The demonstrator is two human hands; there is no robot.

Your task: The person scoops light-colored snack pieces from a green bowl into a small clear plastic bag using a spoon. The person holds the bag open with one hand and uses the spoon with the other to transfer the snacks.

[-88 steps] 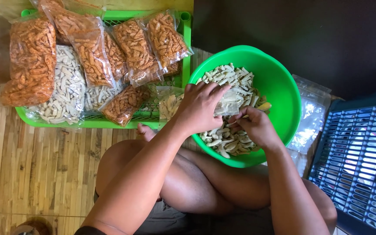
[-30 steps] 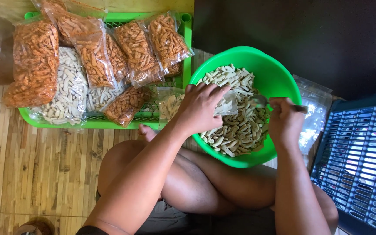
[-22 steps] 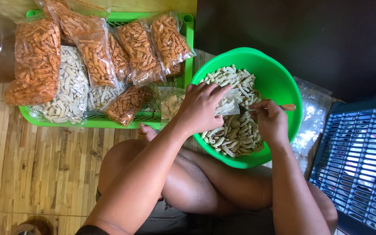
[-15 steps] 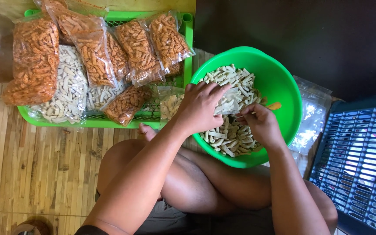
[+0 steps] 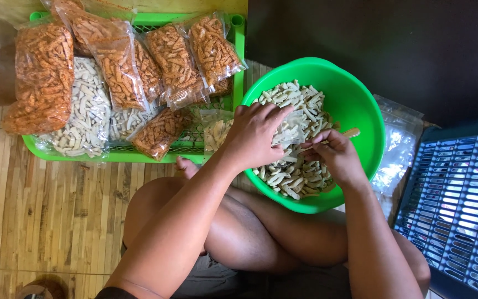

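Sitting cross-legged on the slatted wooden floor (image 5: 45,221), the person works over a green bowl (image 5: 360,105) resting against the knees; the bowl is heaped with pale snack sticks (image 5: 294,177); left hand (image 5: 255,135) is closed on the mouth of a small clear bag (image 5: 289,130) held over the pile; right hand (image 5: 333,155) is gripping a light-coloured scoop (image 5: 349,133), its tip just showing past the fingers.

Handling, as I judge it: sticks look dry, light and brittle, likely to snap if pressed; the bag is thin, limp and slippery film, best held at its open rim with thumb and fingers spreading it; pinching lower would crush the contents.

Room: bowl wall rises close on the far side, so scoop strokes stay short; left of the bowl, nearly touching, a green tray (image 5: 139,155) is stacked with filled packets (image 5: 112,55), orange and pale; right of it a pile of empty clear bags (image 5: 399,149), then a dark blue crate (image 5: 460,205); open floor lies only to the person's left.
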